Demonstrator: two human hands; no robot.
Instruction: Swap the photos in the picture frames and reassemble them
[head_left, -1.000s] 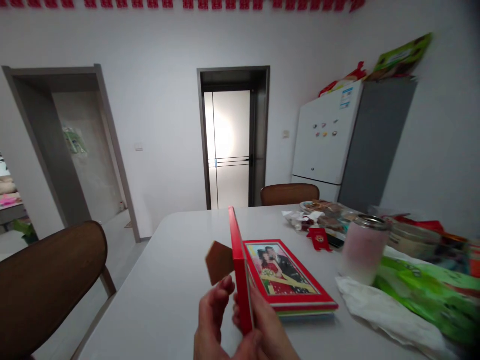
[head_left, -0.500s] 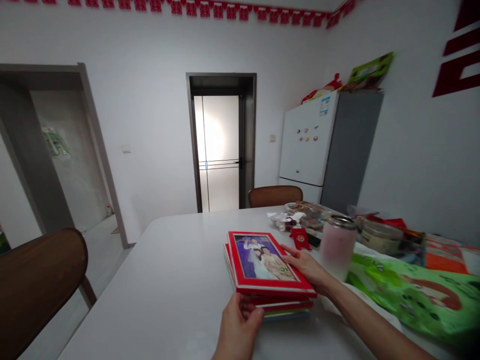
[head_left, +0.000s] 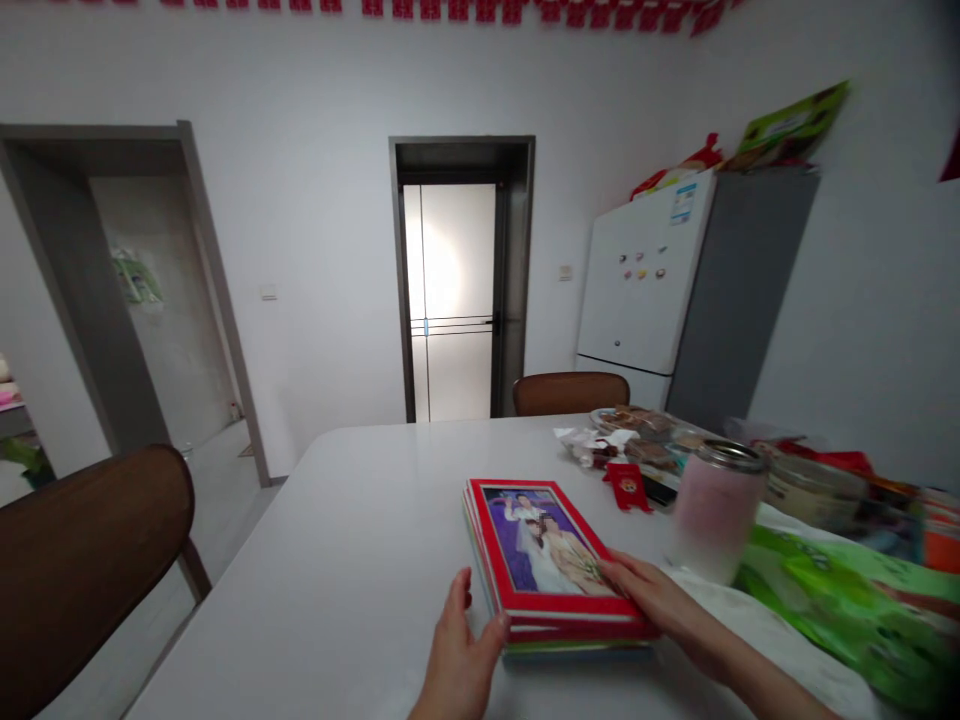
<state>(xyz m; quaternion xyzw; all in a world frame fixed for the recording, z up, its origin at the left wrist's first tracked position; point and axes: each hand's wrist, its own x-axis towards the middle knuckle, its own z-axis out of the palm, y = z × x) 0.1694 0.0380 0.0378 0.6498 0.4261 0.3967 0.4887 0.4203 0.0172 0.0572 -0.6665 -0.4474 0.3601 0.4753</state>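
A red photo album (head_left: 547,560) with a wedding picture on its cover tops a neat stack of thin books (head_left: 581,648) on the white table. My right hand (head_left: 656,600) grips the album's right edge, its fingers lying over the cover and the rest hidden beyond the side. At the stack's near left corner is my left hand (head_left: 466,640), open, with the thumb by the corner and the fingers raised apart along the left side. Whether its thumb touches the books I cannot tell.
Right of the stack stand a pink tumbler (head_left: 720,510) and a green plastic package (head_left: 840,600). Behind them are a red envelope (head_left: 628,487), a lidded tub (head_left: 814,490) and food packets. Brown chairs (head_left: 97,560) stand at the left and far side.
The red album has come down flush on the stack, which looks squarer. My left fingers have opened out from the front edge to the left side. The view has turned slightly left.
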